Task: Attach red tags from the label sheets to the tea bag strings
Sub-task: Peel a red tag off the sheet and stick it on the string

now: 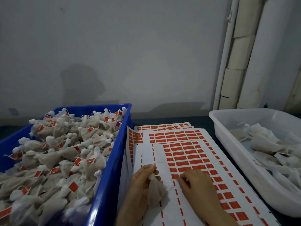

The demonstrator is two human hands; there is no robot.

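Left hand (pixel 141 178) grips tea bag (pixel 156 191) over label sheets (pixel 187 154); right hand (pixel 195 181) fingers (pixel 183 177) on red tags (pixel 184 163).

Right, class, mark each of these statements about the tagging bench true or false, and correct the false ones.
1. The left hand grips a tea bag. True.
2. Bags in the blue crate carry red tags. True.
3. The blue crate stands right of the label sheets. False: it stands on their left.
4. The right hand is inside the blue crate. False: it touches the label sheets.
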